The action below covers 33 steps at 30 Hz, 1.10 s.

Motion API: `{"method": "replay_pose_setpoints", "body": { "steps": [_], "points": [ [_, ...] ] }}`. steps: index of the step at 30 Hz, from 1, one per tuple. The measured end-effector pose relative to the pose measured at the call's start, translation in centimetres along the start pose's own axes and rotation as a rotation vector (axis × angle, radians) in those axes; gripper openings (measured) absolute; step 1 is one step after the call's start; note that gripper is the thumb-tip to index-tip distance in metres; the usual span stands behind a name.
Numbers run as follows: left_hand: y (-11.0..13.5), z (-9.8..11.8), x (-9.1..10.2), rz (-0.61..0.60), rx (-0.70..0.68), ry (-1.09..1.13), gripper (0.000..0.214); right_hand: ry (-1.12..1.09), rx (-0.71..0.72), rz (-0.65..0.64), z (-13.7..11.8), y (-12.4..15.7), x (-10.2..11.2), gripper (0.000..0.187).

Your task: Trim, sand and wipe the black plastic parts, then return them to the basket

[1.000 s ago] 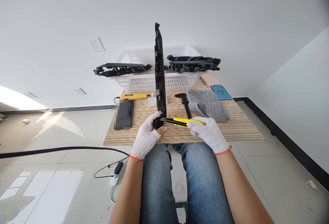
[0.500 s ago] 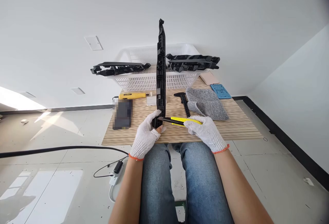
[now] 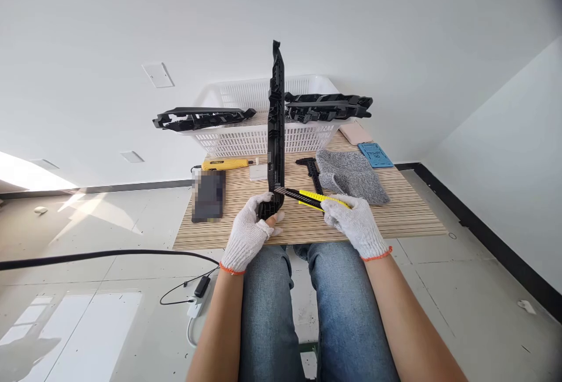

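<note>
My left hand (image 3: 252, 222), in a white knit glove, grips the lower end of a long black plastic part (image 3: 276, 130). The part points away from me, its far end reaching over the basket. In my gloved right hand (image 3: 351, 221) is a yellow and black utility knife (image 3: 314, 199). Its blade is out, and the tip meets the part's right edge just above my left fingers. Whether the blade cuts into the plastic is too small to tell.
A white plastic basket (image 3: 263, 140) at the back carries black parts on its left (image 3: 204, 118) and right (image 3: 329, 107). A caliper (image 3: 312, 174), grey cloth (image 3: 353, 176), blue card (image 3: 375, 155), yellow-handled tool (image 3: 226, 164) and dark flat object (image 3: 211, 195) lie on the striped tabletop (image 3: 408, 221).
The knife has shifted slightly right, with its tip now higher along the part and its handle angled lower. The part's far end has dropped a little in view. Both grips stay.
</note>
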<state>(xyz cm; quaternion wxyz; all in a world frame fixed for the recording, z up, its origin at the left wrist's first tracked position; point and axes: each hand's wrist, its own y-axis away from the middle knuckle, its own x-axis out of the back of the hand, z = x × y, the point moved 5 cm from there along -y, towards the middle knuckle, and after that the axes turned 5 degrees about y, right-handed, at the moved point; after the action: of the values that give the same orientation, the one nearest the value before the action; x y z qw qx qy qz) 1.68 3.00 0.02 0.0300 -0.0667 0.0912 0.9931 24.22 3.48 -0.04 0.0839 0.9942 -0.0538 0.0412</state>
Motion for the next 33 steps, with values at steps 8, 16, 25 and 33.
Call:
{"method": "replay_pose_setpoints", "body": {
  "steps": [8,16,25,33],
  "points": [
    [-0.4,0.4,0.4,0.095,0.052,0.228,0.050,-0.032,-0.054,0.038,0.0,0.0,0.1,0.039],
    [-0.5,0.1,0.9,0.047,0.073,0.372,0.057,0.110,0.034,-0.138,-0.2,0.5,-0.4,0.037],
    [-0.5,0.1,0.6,-0.099,0.050,0.442,0.058,0.189,0.030,-0.136,-0.1,0.7,-0.8,0.047],
    [-0.6,0.0,0.5,-0.086,0.037,0.439,0.052,0.220,0.006,-0.158,-0.3,1.1,-1.5,0.046]
  ]
}}
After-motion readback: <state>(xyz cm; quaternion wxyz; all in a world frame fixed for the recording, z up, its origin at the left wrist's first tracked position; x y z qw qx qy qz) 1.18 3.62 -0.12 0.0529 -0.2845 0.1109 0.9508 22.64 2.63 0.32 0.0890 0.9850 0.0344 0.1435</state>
